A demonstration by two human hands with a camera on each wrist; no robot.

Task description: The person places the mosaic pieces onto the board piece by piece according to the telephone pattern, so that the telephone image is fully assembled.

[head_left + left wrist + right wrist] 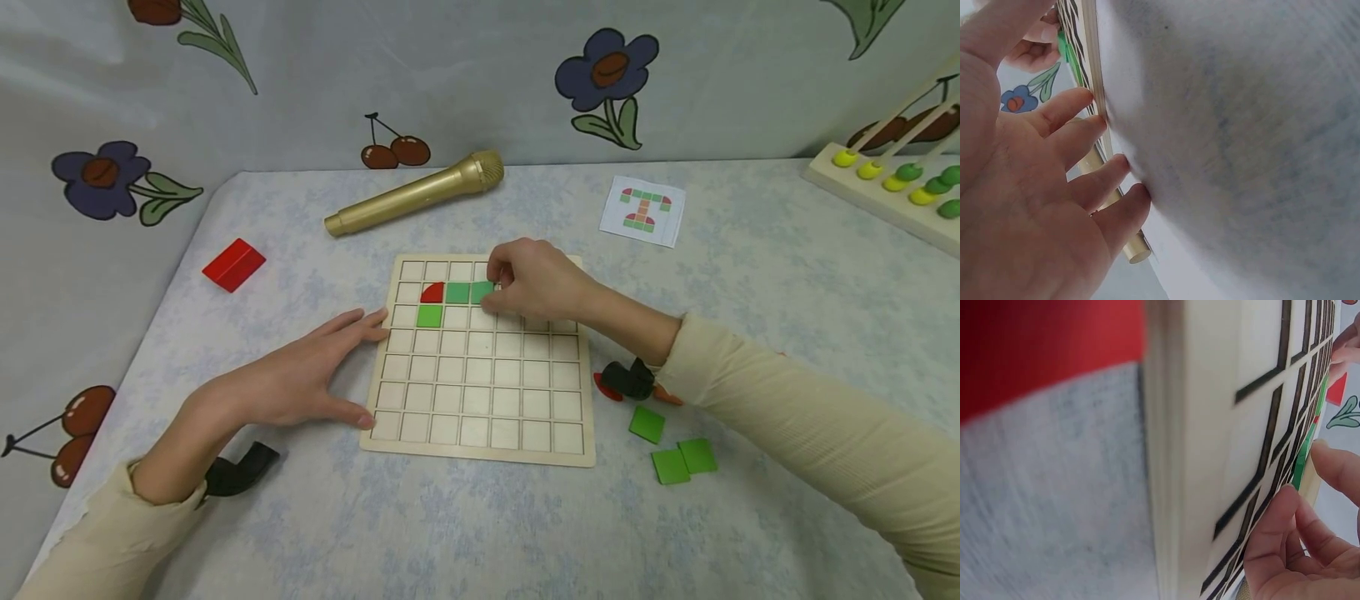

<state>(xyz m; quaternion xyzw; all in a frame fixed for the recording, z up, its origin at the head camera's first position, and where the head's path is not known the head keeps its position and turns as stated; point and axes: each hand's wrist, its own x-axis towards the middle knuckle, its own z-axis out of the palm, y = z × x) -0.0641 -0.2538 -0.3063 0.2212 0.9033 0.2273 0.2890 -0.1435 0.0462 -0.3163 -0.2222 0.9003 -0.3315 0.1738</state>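
Observation:
A square wooden grid board (pixel 477 457) lies flat on the table. In its upper left cells sit a red quarter-round tile (pixel 432 292), a green square tile (pixel 457 293) beside it and another green tile (pixel 430 316) below the red one. My right hand (pixel 542 282) pinches a further green square tile (pixel 481 292) at the right end of that row; the right wrist view has this tile (pixel 1301 461) between thumb and fingers, against the board. My left hand (pixel 303 379) rests at the board's left edge, thumb and fingers spread, fingertips (pixel 1099 123) touching its side.
Green tiles (pixel 671 467) and partly hidden red pieces (pixel 608 387) lie right of the board, beneath my right forearm. Beyond the board are a gold microphone (pixel 420 196) and a pattern card (pixel 642 211). Red tiles (pixel 234 265) lie far left; a bead abacus (pixel 892 196) stands back right.

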